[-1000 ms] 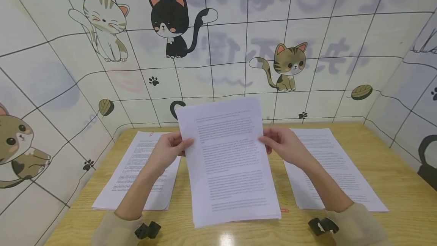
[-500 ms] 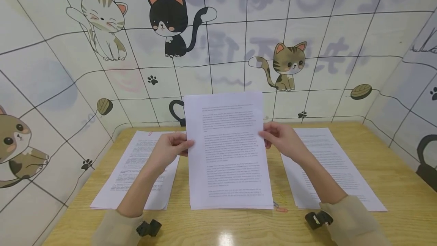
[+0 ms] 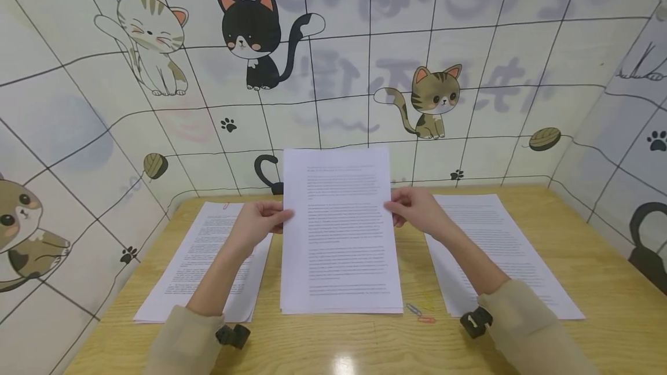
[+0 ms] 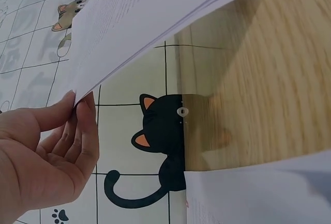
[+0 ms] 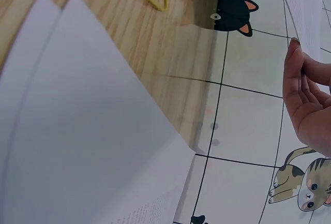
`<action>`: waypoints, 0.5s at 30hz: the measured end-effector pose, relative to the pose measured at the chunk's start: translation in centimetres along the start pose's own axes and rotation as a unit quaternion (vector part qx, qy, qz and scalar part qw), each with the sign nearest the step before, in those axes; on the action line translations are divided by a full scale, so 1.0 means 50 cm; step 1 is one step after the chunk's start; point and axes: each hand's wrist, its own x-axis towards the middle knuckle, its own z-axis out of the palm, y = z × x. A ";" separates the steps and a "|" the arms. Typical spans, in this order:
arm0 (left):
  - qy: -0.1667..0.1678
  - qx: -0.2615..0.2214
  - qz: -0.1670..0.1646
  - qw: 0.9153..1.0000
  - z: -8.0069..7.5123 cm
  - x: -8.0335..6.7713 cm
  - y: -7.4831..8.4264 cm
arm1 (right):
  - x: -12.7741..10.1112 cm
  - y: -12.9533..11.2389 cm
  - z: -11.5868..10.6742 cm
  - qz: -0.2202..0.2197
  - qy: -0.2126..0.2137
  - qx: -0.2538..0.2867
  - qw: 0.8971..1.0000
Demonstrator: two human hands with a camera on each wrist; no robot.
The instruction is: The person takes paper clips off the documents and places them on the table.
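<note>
Head view: sheaf of printed pages [image 3: 339, 236] stands upright at frame centre, bottom edge on the wooden table [image 3: 599, 282], likely to square edges. Left hand [image 3: 257, 225] and right hand [image 3: 419, 213] pinch its side edges. Paper clips [image 3: 419, 312] lie at its lower right.

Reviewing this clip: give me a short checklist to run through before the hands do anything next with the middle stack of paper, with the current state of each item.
1. Left hand holds the middle stack by its left edge: ok.
2. Right hand holds the stack's right edge: ok.
3. Stack's bottom edge rests on the table: cannot tell, though it looks close to the surface.
4. Sheets squared up: cannot tell; the head view looks even, the left wrist view shows the sheets slightly fanned.
5. Paper clips lie beside the stack's lower right corner, not under it: ok.
6. Left pile and right pile lie flat, apart from the stack: ok.
</note>
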 end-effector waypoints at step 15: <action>0.002 0.036 -0.024 0.999 0.006 0.043 -0.021 | 0.035 0.025 0.014 0.022 -0.034 -0.041 0.998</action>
